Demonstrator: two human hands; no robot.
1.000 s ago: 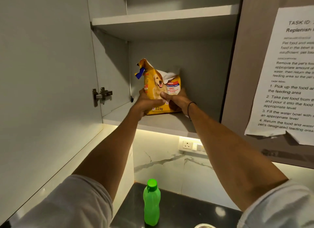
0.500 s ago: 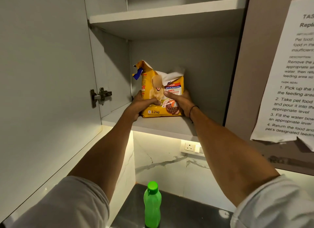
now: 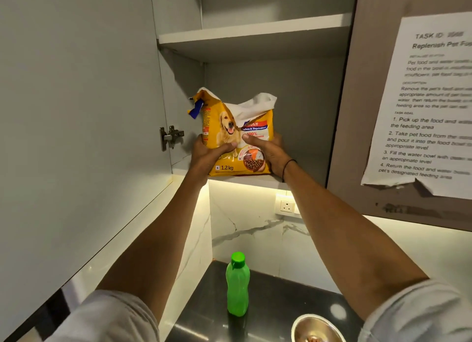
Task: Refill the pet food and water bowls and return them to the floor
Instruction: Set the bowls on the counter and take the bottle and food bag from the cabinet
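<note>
Left hand and right hand clamped the pet food bag on the cupboard shelf; green bottle stood on the table

Both hands on food bag, cabinet shelf.
My left hand and right hand grip the yellow dog food bag upright on the lower shelf; green bottle on counter below.

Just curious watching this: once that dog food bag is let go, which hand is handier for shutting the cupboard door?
Probably the left hand: the open door hangs on that side, beside its forearm. The right hand would cross over the bag.
</note>
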